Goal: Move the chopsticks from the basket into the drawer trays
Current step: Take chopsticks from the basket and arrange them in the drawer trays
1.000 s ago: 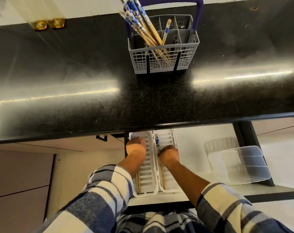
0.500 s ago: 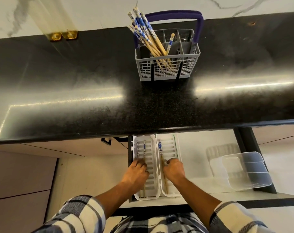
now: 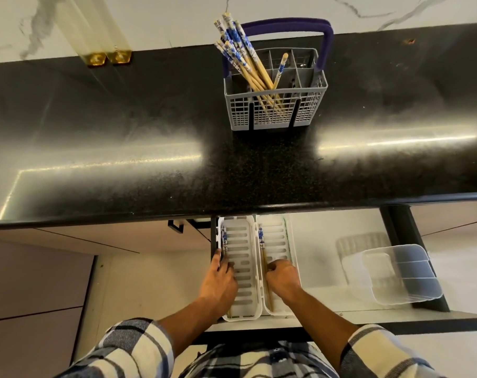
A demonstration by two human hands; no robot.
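A grey basket (image 3: 275,113) with a blue handle stands on the black counter, holding several blue-patterned chopsticks (image 3: 244,61). Below the counter edge an open drawer holds two white slotted trays side by side, the left tray (image 3: 241,257) and the right tray (image 3: 277,236). Chopsticks (image 3: 224,238) lie along the left tray's left wall, and chopsticks (image 3: 262,242) lie along the right tray's left wall. My left hand (image 3: 221,282) rests on the left tray with fingers touching its chopsticks. My right hand (image 3: 282,276) lies in the right tray, fingers curled beside its chopsticks.
A clear plastic container (image 3: 398,274) sits at the right of the drawer (image 3: 322,241). The black counter (image 3: 122,148) overhangs the drawer's back part. Two gold fittings (image 3: 107,58) sit at the counter's back left, against a marble wall.
Both hands have drawn back toward me along the trays, uncovering the patterned chopstick ends. The camera view has tilted up, showing more of the wall.
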